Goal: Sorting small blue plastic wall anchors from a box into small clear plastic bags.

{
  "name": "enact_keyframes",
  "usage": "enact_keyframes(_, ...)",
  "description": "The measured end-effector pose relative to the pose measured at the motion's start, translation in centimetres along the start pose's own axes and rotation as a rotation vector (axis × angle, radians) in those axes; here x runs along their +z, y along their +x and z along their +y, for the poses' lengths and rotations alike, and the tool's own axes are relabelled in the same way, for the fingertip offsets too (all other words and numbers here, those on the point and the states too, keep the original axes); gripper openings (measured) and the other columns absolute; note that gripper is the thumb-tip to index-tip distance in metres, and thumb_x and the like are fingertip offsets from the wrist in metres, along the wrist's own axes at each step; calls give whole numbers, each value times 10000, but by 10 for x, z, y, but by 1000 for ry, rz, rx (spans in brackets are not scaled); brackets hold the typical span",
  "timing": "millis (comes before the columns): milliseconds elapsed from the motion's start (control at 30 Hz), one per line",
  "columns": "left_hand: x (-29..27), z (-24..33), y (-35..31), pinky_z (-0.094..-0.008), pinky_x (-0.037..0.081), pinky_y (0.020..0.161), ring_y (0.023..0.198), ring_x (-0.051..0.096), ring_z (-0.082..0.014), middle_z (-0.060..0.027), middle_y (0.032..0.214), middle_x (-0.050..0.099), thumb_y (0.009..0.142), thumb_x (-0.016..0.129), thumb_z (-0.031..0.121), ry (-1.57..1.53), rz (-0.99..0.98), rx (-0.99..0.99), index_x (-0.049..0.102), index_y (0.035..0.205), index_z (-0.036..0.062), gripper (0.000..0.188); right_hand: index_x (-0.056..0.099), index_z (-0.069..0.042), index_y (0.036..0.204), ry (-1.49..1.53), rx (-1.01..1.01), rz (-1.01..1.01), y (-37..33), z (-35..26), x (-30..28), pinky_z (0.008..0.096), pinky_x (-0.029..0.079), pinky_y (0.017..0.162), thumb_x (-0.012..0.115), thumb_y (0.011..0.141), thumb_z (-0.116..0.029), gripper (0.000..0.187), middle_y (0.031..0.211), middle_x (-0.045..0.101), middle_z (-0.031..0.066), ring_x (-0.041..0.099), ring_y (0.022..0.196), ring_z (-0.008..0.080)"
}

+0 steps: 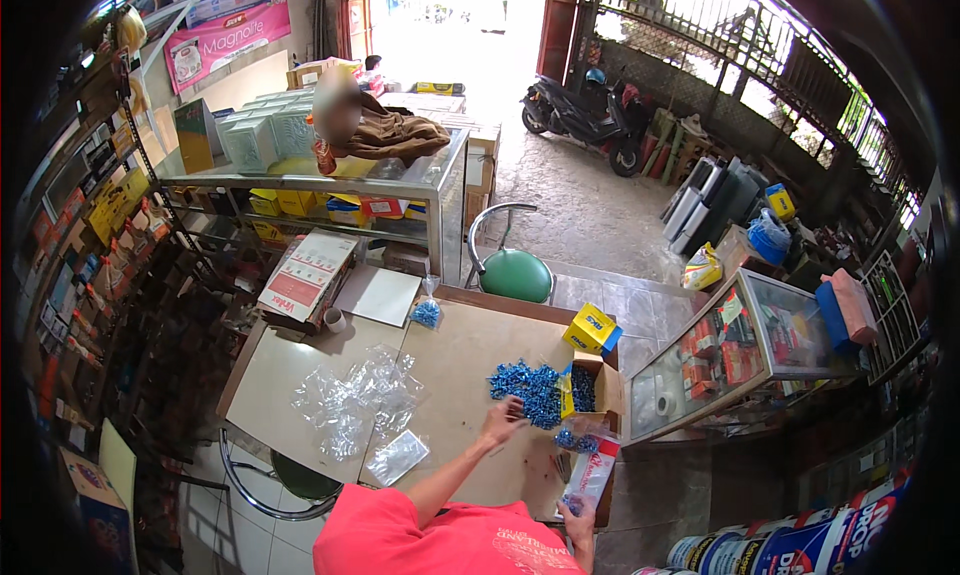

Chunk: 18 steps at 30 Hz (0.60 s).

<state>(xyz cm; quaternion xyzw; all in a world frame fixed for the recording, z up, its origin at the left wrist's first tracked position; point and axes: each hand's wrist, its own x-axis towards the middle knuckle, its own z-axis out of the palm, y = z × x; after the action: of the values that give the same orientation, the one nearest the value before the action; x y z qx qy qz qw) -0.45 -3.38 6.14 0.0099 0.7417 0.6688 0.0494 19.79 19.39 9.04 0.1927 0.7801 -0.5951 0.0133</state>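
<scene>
A pile of small blue pieces (528, 390) lies on the table (455, 375), too small in view to name. At its lower left edge is my left hand (500, 422), fingers curled; what they hold, if anything, cannot be made out. By the table's near right corner my right hand (577, 523) grips a small clear plastic bag (574, 501) with blue pieces in it. Another clear bag with blue pieces (577, 442) rests just below an open cardboard box (606, 387), which holds more pieces. Beside my right hand lies a white and red flat pack (598, 472).
Loose clear plastic bags (360, 400) spread over the table's left half, near a stack of bags (398, 458). A yellow and blue box (592, 329) stands at the far right corner. A filled bag (427, 313), a cup-like roll (335, 321) and a green chair (515, 275) are beyond.
</scene>
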Motion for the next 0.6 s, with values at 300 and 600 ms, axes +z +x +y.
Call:
enact_keyframes(300,73,125,-78,-306,517,790,907,609,-156,-74,982,609,762,701,10,-127,-675,357,529,1108,29,387,575,0,950,60,23,-52,4,-2,3,264,486,649,733,757,-96,267,830,612,49,594,727,129)
enact_keyframes(600,76,112,-84,-354,498,751,872,613,-248,-133,1067,540,703,631,-70,138,-728,531,504,1080,1,404,536,-12,964,61,-12,-63,2,-2,2,253,479,620,731,750,-75,296,815,594,42,591,711,126)
